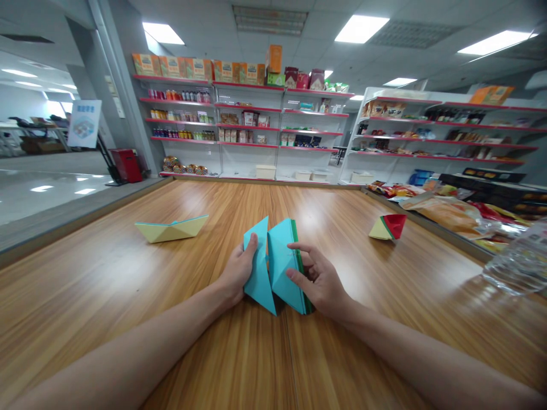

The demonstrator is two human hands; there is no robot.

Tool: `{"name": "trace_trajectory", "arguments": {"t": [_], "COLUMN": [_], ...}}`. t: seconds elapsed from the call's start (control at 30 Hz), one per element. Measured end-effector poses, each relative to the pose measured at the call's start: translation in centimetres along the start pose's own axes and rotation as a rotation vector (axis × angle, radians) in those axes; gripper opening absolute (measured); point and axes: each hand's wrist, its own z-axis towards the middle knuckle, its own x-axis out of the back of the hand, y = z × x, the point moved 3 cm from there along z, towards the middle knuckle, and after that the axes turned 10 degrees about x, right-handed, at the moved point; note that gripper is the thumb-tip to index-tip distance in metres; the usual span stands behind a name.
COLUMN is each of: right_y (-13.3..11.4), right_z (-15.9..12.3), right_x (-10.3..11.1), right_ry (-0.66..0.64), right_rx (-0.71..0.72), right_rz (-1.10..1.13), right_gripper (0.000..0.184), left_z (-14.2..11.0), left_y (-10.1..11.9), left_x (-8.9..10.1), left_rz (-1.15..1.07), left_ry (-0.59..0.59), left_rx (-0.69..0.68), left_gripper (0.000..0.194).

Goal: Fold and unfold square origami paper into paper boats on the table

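A blue folded paper [282, 256] with a green right edge stands between my hands at the middle of the table. It has two angular halves with a narrow gap down the centre. My left hand [240, 270] grips the left half, its thumb pressed on the front and the other fingers hidden behind. At the right half, my right hand [320, 279] has its thumb and index finger on the front face, with the remaining fingers curled behind the green edge. A yellow paper boat [173, 229] with a blue rim lies to the left. To the right sits a small red, green and yellow folded paper [388, 226].
The wooden table [205, 353] has a raised border. A clear plastic bottle or container [519, 265] stands at the right edge, beside packaged snacks [453, 213]. Stocked shelves [248, 119] line the back, and a red box [127, 165] stands on the floor at left.
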Motion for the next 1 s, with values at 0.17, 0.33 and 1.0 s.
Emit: {"name": "trace_trajectory", "arguments": {"t": [0.17,0.33,1.0], "right_y": [0.49,0.78,0.67], "right_z": [-0.22,-0.41,-0.51], "right_x": [-0.09,-0.06,-0.15], "right_ry": [-0.003,0.004,-0.037], "right_rx": [0.027,0.085,0.09], "right_rz": [-0.121,-0.163,-0.118], "right_gripper": [0.027,0.022,0.016], "left_z": [-0.34,-0.5,-0.2], "left_y": [0.18,0.35,-0.02], "left_x": [-0.14,-0.27,-0.08], "left_rz": [0.011,0.003,-0.023], "left_ry": [0.021,0.023,0.041], "left_rx": [-0.01,-0.012,0.015], "left_gripper": [0.046,0.044,0.041]}}
